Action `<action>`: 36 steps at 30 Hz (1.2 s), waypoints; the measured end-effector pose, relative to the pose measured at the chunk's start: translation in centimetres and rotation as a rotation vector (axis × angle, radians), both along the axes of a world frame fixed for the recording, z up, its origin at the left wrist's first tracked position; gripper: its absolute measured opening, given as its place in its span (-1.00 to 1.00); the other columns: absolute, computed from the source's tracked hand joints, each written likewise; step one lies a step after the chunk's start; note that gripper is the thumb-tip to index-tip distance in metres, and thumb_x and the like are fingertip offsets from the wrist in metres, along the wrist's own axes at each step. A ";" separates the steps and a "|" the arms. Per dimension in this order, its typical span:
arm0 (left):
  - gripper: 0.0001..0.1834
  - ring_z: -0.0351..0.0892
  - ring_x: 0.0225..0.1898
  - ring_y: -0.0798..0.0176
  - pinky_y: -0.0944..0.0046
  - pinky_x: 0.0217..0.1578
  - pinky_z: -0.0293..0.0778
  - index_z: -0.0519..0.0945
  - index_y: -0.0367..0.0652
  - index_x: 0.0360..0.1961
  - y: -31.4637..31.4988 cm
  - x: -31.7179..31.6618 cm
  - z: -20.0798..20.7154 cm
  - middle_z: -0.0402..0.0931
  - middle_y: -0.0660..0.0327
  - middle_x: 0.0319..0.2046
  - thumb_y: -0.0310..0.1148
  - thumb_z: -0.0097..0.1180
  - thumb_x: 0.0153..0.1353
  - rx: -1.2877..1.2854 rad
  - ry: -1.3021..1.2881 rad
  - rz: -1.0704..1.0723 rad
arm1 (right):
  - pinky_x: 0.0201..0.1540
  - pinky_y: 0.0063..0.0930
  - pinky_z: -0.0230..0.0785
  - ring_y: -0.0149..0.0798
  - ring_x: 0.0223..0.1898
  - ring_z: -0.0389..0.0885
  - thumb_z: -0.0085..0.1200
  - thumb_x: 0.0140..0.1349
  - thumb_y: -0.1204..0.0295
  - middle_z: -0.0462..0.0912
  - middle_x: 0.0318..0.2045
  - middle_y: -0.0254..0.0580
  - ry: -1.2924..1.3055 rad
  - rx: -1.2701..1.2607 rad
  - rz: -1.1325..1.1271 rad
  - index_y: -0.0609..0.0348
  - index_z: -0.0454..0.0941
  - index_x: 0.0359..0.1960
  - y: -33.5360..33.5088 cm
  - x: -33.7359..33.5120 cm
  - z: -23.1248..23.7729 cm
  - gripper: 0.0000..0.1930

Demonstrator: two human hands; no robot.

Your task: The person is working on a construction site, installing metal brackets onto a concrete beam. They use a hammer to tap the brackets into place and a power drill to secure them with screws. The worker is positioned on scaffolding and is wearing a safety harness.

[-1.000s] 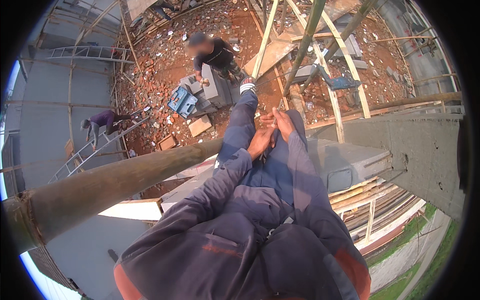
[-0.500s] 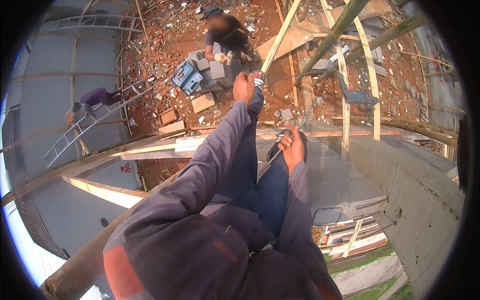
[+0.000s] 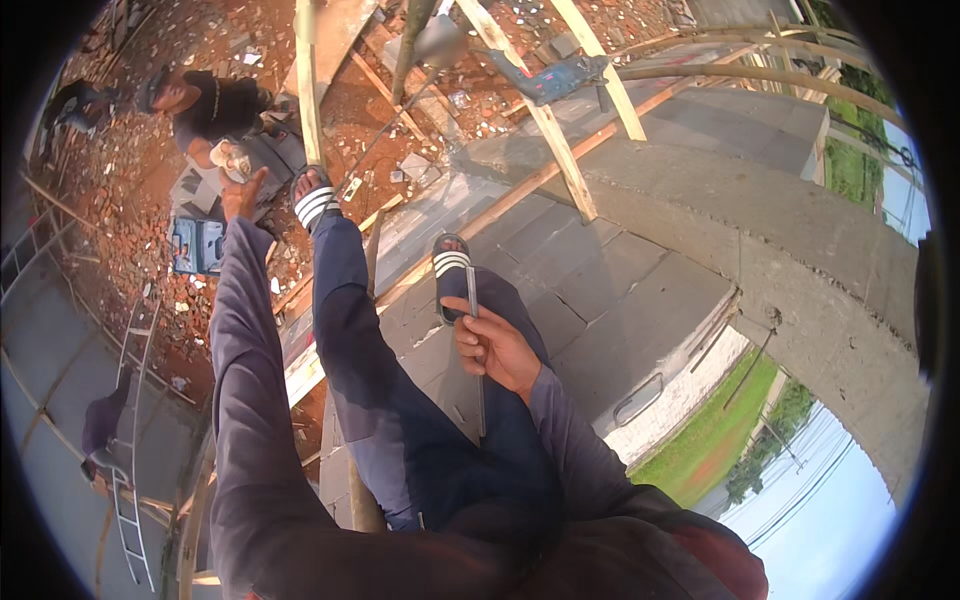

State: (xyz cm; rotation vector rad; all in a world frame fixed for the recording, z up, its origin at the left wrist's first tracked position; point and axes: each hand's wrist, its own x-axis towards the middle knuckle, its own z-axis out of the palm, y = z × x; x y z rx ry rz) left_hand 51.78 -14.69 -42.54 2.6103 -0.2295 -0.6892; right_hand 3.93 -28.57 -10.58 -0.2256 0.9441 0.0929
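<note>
My right hand (image 3: 498,345) is closed on a thin straight metal rod (image 3: 476,355), held upright above my right thigh. Reaching far out to the left, my left hand (image 3: 242,195) has thumb and fingers apart, just short of or touching the pale-gloved hand (image 3: 230,158) of a co-worker (image 3: 215,105) standing below. Whether anything lies between those two hands is hidden. My feet wear dark sandals with white stripes; the left sandal (image 3: 316,203) is near a wooden strut (image 3: 307,85), the right sandal (image 3: 451,262) over the grey slabs.
A blue power drill (image 3: 560,82) rests by the slanted timbers (image 3: 545,125) ahead. A concrete beam (image 3: 800,270) runs along the right. Below left lie grey blocks, an open blue tool case (image 3: 197,245) and brick rubble. Another person (image 3: 105,420) is beside a metal ladder (image 3: 130,500).
My view has swung to the right. My left arm has stretched out toward the co-worker, who has raised a gloved hand. The rod in my right hand now stands more upright.
</note>
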 end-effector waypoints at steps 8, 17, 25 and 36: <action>-0.24 0.47 -0.34 0.21 0.29 -0.39 0.36 0.37 -0.19 0.14 2.2 6.8 -4.1 0.50 0.09 -0.25 0.10 0.30 0.08 -0.123 0.329 0.119 | -0.63 -0.62 0.01 -0.58 -0.62 0.11 -0.16 0.46 0.32 0.23 -0.52 -0.48 -0.027 -0.074 0.009 0.10 0.30 0.31 -0.1 -1.8 -0.2 -0.58; -0.57 0.41 -0.72 0.39 0.41 -0.77 0.25 0.56 -0.22 -0.11 -4.1 -14.3 37.8 0.43 0.29 -0.63 -0.03 0.13 0.27 -0.584 0.697 0.034 | -0.02 -0.35 0.39 -0.21 -0.08 0.54 0.15 0.32 0.37 0.52 -0.17 -0.23 -0.038 -1.149 0.141 0.15 0.46 0.14 1.0 -1.4 5.0 -0.62; -0.56 0.30 -0.84 0.38 0.44 -0.88 0.18 0.56 -0.31 -0.21 -6.7 -39.6 53.9 0.44 0.20 -0.71 -0.05 0.03 0.33 -0.895 0.955 -0.064 | -0.16 -0.08 0.48 0.03 -0.15 0.64 0.34 0.08 0.26 0.50 -0.06 -0.11 0.121 -1.890 0.357 0.06 0.47 0.09 0.6 -10.9 23.0 -0.47; -0.23 0.44 -0.32 0.33 0.26 -0.32 0.44 0.57 -0.33 0.00 -1.1 -53.8 53.7 0.47 0.24 -0.37 0.27 -0.29 0.44 -1.007 1.039 -0.346 | -0.27 -0.29 0.45 -0.11 -0.38 0.64 0.16 0.29 0.09 0.66 -0.44 -0.05 0.092 -1.692 0.154 0.19 0.67 -0.21 4.9 -24.2 22.8 -0.63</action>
